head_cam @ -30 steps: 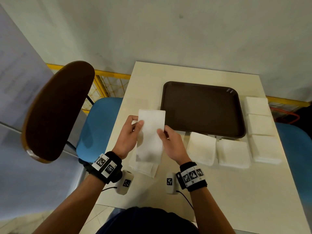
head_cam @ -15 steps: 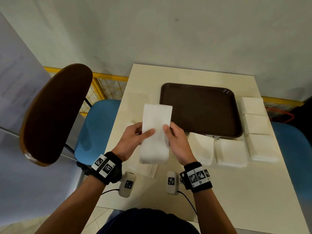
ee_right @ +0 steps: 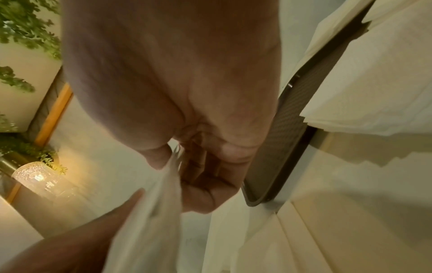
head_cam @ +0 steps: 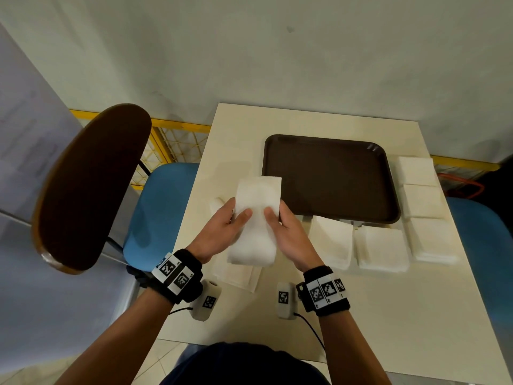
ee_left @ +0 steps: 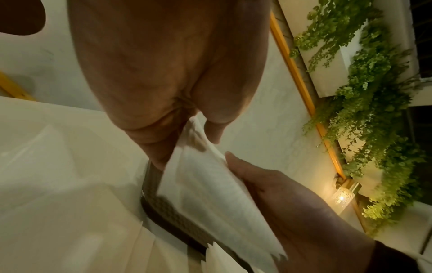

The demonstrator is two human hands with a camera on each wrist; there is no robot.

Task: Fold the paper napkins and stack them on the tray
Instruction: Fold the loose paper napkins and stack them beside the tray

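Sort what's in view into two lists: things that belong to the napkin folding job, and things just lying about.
Part of the job:
- napkin, pinched by left hand and right hand
- brown tray, nothing on it yet
- napkin piles beside the tray
- napkins under the hands

Just lying about:
- blue chair
- yellow railing

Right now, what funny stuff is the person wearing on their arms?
Each bare forearm has a black wristband with white square code tags. Under each wrist hangs a small white camera box with another tag and a thin black cable. No sleeves reach the wrists.
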